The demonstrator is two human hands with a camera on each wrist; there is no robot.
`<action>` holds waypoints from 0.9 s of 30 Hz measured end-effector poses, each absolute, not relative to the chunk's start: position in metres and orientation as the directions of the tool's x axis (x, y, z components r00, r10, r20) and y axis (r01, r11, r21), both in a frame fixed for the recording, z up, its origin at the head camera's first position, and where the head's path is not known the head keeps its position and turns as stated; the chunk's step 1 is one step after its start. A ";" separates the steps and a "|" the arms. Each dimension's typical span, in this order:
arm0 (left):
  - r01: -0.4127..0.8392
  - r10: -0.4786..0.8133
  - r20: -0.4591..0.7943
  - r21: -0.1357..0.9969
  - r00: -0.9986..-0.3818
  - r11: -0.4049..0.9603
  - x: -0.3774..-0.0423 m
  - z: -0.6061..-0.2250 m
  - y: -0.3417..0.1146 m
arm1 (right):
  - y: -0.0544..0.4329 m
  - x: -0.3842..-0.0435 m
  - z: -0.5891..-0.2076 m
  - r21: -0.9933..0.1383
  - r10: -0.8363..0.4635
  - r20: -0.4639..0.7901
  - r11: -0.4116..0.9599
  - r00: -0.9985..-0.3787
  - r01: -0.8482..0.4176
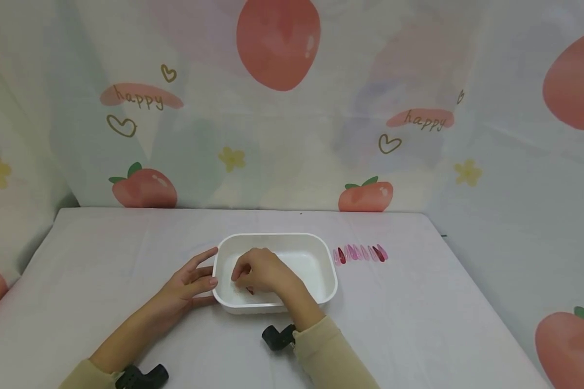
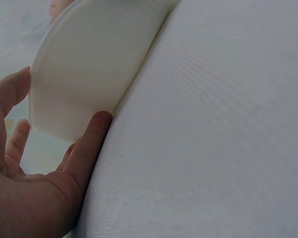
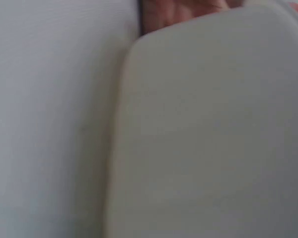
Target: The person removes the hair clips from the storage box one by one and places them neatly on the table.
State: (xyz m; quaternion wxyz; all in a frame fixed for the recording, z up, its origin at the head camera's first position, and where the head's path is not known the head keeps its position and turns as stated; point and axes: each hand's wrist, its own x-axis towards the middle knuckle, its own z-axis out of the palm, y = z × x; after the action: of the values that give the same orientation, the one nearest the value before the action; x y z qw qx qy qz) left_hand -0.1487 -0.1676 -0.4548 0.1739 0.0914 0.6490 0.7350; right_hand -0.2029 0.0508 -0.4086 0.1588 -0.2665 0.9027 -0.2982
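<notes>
A white rectangular tray (image 1: 292, 310) with rounded corners stands on the table. My left hand (image 1: 185, 289) touches its left end with spread, mostly straight fingers; in the left wrist view, fingertips of the left hand (image 2: 44, 193) meet the tray's outer wall (image 2: 99, 59). Inside the tray's left half is my right hand (image 1: 263, 270), its fingers curled and pointing down. A small dark red piece (image 1: 250, 291) shows just below these fingers; whether they pinch it is hidden. The right wrist view is blurred and shows mainly the tray wall (image 3: 203, 134).
Right of the tray, slim pink and dark red pieces (image 1: 360, 253) lie side by side in a row, too small to identify surely. A white cloth (image 1: 418, 324) covers the table. Behind it hangs a printed curtain (image 1: 292, 146). Each wrist carries a black camera (image 1: 278, 337).
</notes>
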 end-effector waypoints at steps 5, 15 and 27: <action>-0.140 0.370 -0.102 0.987 -0.923 -0.079 -0.149 -0.456 -0.168 | 0.061 -0.207 -0.401 -0.786 -0.558 -0.125 0.560 -0.820 -0.262; -0.138 0.354 -0.116 0.990 -0.928 -0.039 -0.148 -0.454 -0.166 | 0.073 -0.214 -0.394 -0.877 -0.545 -0.004 0.405 -0.838 -0.259; -0.146 0.357 -0.109 0.986 -0.928 -0.078 -0.149 -0.455 -0.166 | 0.082 -0.218 -0.388 -0.918 -0.535 0.015 0.328 -0.845 -0.225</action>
State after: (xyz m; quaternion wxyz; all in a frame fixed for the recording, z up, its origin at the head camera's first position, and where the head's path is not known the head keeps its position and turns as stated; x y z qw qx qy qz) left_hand -0.1489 -0.1661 -0.4548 0.1724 0.0804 0.6568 0.7296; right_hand -0.2181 0.0819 -0.3883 0.1469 -0.2370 0.8016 -0.5289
